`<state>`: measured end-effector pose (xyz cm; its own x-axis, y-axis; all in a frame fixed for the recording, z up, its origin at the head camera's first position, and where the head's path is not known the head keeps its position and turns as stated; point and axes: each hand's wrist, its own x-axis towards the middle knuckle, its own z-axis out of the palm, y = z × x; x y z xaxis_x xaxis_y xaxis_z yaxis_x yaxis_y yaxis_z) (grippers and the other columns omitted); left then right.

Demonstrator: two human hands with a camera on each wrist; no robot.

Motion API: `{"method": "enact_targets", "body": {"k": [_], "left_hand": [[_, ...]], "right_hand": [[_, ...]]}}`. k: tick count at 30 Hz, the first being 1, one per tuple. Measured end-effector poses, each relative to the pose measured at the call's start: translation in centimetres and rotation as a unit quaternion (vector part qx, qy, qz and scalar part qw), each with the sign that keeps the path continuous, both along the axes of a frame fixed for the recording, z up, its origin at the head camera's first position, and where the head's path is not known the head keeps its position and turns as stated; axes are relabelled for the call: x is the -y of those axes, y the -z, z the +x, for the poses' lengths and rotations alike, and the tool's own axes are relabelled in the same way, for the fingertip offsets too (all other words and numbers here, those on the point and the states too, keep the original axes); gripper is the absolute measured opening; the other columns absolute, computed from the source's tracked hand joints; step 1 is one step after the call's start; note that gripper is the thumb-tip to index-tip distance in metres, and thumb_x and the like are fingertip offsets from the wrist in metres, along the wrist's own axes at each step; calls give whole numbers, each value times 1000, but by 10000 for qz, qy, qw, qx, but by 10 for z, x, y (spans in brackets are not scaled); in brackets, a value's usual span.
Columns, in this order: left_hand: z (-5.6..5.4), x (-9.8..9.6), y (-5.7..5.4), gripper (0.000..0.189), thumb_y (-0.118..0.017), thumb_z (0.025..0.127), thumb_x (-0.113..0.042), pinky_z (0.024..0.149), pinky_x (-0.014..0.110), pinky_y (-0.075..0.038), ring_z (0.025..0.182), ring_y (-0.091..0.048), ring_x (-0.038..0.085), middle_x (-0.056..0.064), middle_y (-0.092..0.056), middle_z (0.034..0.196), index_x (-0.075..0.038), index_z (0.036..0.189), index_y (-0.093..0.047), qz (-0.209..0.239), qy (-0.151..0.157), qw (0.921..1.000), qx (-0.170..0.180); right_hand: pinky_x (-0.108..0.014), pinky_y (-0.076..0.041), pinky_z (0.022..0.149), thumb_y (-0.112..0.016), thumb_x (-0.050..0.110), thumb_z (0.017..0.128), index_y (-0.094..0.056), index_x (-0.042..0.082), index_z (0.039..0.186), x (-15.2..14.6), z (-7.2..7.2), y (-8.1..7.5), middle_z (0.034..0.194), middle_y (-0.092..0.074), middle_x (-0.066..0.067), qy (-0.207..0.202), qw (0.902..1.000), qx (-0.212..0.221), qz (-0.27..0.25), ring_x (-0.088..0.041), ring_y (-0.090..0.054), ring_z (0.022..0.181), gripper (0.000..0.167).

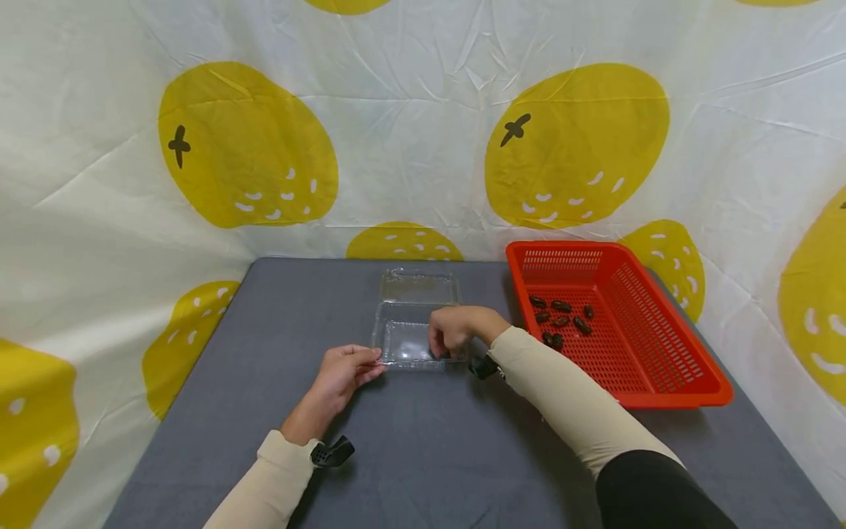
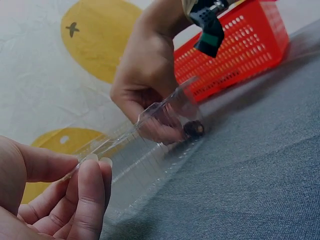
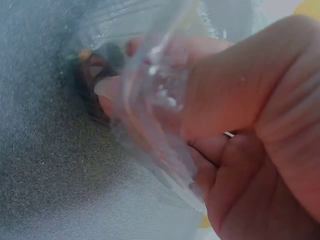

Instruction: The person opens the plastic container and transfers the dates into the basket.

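Note:
A clear plastic clamshell container (image 1: pixel 405 339) lies on the table, its lid (image 1: pixel 419 288) folded back on the far side. My left hand (image 1: pixel 344 373) pinches the near left corner of its rim between thumb and fingers. Inside the near right corner, my right hand (image 1: pixel 456 330) reaches down with bent fingers. At its fingertips is a dark brown date (image 2: pixel 194 128), low by the container's wall. Through the clear plastic, the right wrist view shows the thumb against this date (image 3: pixel 94 70), with a finger on its other side.
A red perforated plastic basket (image 1: pixel 674 330) stands at the right, beyond my right forearm. Several dates (image 1: pixel 561 306) lie in its left part. A grey cloth covers the table (image 1: pixel 297 308), and a fruit-patterned curtain (image 1: pixel 410 169) hangs behind it.

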<state>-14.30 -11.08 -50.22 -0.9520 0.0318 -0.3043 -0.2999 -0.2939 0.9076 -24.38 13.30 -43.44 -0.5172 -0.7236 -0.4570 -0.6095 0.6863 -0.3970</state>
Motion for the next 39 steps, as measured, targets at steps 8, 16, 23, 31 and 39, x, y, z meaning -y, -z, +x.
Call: {"method": "enact_targets", "body": {"k": [8, 16, 23, 31, 39], "left_hand": [[0, 1, 4, 7, -70, 95, 4, 68, 24, -66, 68, -75, 14, 8, -76, 80, 1, 90, -73, 49, 28, 10000, 7], [1, -1, 3, 11, -70, 95, 3, 66, 22, -64, 68, -75, 14, 9, -77, 81, 10, 103, -69, -8, 0, 10000, 22], [2, -4, 2, 3, -71, 95, 3, 67, 24, -65, 67, -75, 14, 10, -76, 83, 5, 95, -73, -34, -80, 9999, 79], [3, -4, -1, 7, -71, 95, 3, 66, 23, -65, 67, -75, 13, 9, -77, 83, 7, 99, -71, -75, -58, 9999, 104], [7, -7, -6, 16, -70, 95, 2, 68, 24, -66, 69, -76, 14, 10, -78, 85, 12, 108, -69, -164, -55, 9998, 125]], "right_hand": [[-21, -52, 65, -65, -17, 73, -79, 13, 77, 3, 3, 4, 73, -71, 8, -70, 9992, -325, 206, -7, -56, 71, 33], [-17, -47, 57, -70, -15, 69, -79, 10, 74, 1, 6, 7, 67, -68, 7, -204, 9980, -568, -187, -6, -53, 64, 27], [-15, -50, 59, -66, -16, 71, -79, 5, 80, -6, 5, 2, 68, -68, 5, -19, 9947, -495, -902, -2, -56, 63, 27], [-22, -61, 76, -75, -10, 83, -79, -1, 95, -22, 11, -22, 84, -77, -8, 410, 9785, -378, -1986, -7, -66, 75, 15], [-26, -61, 76, -77, -7, 86, -78, 3, 92, -43, 20, -47, 86, -77, -11, 844, 9670, -476, -2356, -11, -67, 77, 12]]}}
